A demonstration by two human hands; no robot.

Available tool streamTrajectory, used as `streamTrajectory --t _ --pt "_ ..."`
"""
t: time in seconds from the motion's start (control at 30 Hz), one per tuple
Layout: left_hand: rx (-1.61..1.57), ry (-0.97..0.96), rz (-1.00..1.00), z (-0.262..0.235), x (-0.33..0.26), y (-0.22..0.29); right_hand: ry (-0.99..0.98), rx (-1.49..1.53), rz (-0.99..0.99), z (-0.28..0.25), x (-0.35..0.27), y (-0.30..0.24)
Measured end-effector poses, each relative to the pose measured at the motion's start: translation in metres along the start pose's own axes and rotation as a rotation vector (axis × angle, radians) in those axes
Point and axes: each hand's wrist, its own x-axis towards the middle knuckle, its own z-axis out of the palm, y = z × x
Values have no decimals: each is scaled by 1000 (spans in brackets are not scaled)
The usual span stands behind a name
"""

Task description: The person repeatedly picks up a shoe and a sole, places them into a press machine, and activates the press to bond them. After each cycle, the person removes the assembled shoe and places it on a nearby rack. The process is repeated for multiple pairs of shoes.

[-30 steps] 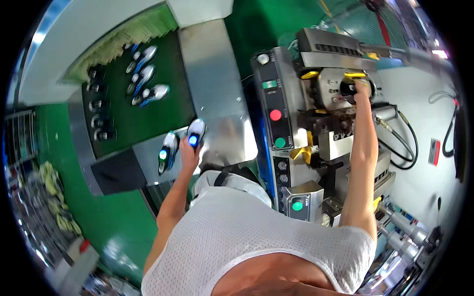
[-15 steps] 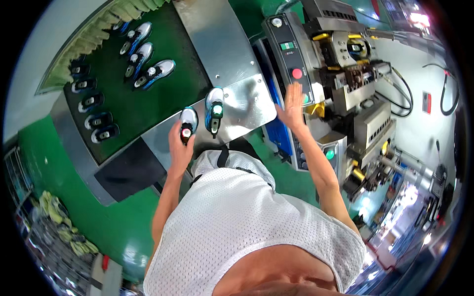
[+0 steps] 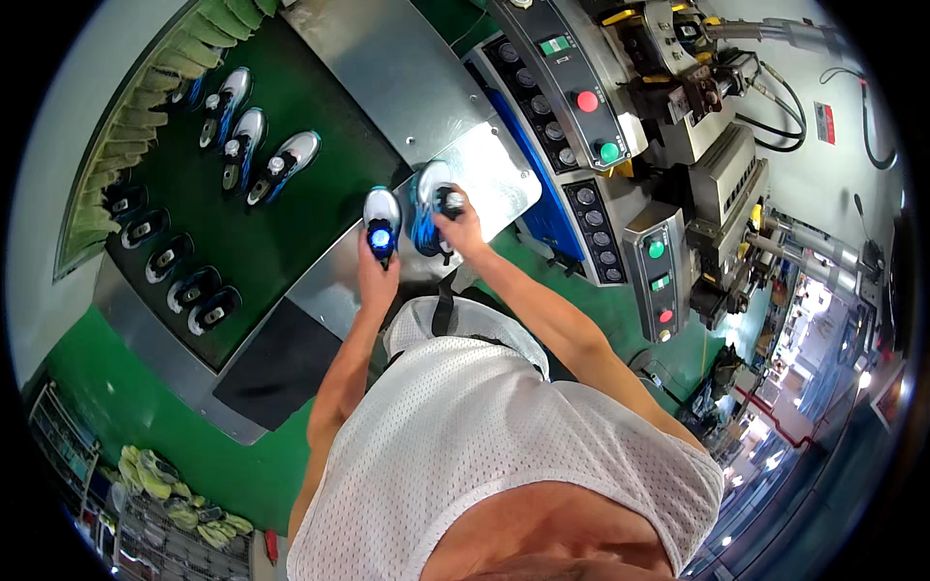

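Observation:
My left hand (image 3: 378, 278) is closed round the heel end of a white-toed shoe upper (image 3: 382, 205) with a dark heel. A blue-white light shines from the round top of the last inside it. Just right of it, over the steel ledge, is a second shoe (image 3: 423, 203), white at the toe and blue along the side. My right hand (image 3: 463, 230) grips that shoe from its right side, fingers wrapped at the ankle opening. Its palm side is hidden.
Left of my hands, a green conveyor belt (image 3: 291, 232) carries several similar shoes (image 3: 291, 163) and several dark shoe-shaped pieces (image 3: 170, 257). A fabric-strip curtain (image 3: 145, 116) hangs over its far left side. At right stands a machine with a button panel (image 3: 572, 82) and gauges (image 3: 593, 223).
My right hand has come left from beside the machine's button panel and taken hold of the right-hand shoe. My left hand still holds its shoe. The view has turned somewhat.

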Motion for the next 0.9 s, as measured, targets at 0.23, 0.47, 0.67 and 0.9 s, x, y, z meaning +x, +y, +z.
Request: streamTrajectory --t 0.23,0.47,0.67,0.9 --pt "-32 -219 274 42 33 32 30 118 -154 -45 -55 -113" --pt "-456 -81 -137 -34 45 71 31 -157 -234 38 -43 -74" --pt "-121 -214 148 3 41 34 -126 -404 -569 11 -78 -76" --pt "25 -119 268 24 18 65 293 -314 -372 15 -48 5"
